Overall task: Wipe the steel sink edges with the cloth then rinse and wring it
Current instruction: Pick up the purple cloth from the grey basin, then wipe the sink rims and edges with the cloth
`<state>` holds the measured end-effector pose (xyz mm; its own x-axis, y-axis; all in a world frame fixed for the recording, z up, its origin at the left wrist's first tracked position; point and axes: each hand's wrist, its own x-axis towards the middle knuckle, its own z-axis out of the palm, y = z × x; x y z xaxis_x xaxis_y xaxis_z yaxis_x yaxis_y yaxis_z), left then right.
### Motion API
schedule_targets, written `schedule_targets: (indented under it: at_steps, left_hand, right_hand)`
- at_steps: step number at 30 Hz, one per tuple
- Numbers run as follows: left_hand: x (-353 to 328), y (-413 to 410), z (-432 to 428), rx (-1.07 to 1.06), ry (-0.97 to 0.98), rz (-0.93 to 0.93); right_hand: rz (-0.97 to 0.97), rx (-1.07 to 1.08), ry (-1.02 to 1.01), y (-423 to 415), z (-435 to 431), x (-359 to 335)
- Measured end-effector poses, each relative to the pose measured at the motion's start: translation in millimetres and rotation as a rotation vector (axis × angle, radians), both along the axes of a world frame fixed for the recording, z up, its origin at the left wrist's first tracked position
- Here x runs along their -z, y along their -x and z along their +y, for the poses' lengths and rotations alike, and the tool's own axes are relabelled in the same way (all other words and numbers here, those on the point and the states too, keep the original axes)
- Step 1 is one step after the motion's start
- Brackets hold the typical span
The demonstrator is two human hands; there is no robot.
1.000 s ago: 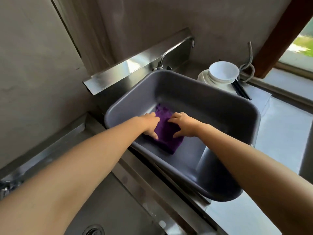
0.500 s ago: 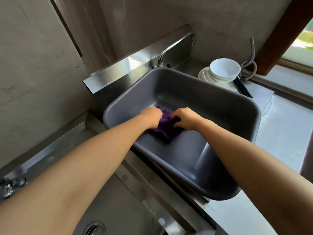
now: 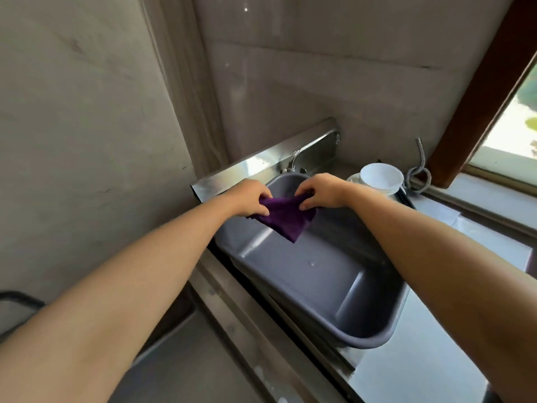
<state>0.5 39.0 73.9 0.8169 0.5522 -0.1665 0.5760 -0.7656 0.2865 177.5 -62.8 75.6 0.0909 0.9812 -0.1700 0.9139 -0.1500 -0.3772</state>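
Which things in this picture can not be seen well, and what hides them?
- Basin far rim, head view: behind both hands and cloth.
- Tap spout, head view: too small.
- Plates under bowl, head view: covered by it.
- Left hand, right hand fingertips: buried in cloth.

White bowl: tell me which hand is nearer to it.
Right. The right hand grips the cloth just left of the bowl; the left hand grips it farther left.

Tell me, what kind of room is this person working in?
Most likely a plain kitchen or scullery. A steel sink counter runs along the wall with a tap at the back, a grey plastic wash basin sits on it, and white bowls are stacked beside the window.
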Motion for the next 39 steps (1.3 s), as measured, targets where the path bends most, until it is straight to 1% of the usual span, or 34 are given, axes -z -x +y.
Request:
schedule_targets:
  at_steps: [5, 8, 12, 16, 21, 27, 30, 33, 39]
  left_hand:
    - [-51.8, 35.6, -6.9, -0.023, -0.085, -0.037]
    - [-75.2, 64.0, -12.1, -0.075, -0.082, -0.079]
    - [-94.5, 110.2, -18.5, -0.162, -0.133, -0.118]
    - [-98.2, 172.4, -23.9, -0.289, -0.158, -0.084]
    - [-101.6, 267.9, -36.9, -0.481, -0.162, -0.007]
    - [-94.1, 381.4, -59.1, -0.655, -0.165, 0.075]
    - [-83.8, 430.5, -71.0, -0.724, -0.117, 0.079]
    - [-67.8, 475.2, -85.4, -0.774, -0.087, 0.046]
    - [-12.3, 560.3, -117.0, -0.845, 0.015, -0.089]
  right_hand:
    - [0.053, -0.037, -0.034, 23.2, 3.4, -50.6]
    - [0.055, -0.093, -0.057, 43.5, 7.4, -75.8]
    - [0.078, -0.173, -0.083, 80.7, 20.3, -96.6]
    - [0.099, -0.287, -0.071, 135.9, 40.1, -100.8]
    - [0.1, -0.476, -0.053, 230.1, 66.5, -97.8]
    - [0.076, -0.677, -0.024, 348.6, 84.1, -85.6]
    - [0.062, -0.768, -0.018, 401.9, 85.8, -75.9]
    - [0.027, -0.838, -0.016, 450.7, 81.9, -60.1]
    - [-0.019, -0.963, 0.012, 533.0, 63.8, -11.5]
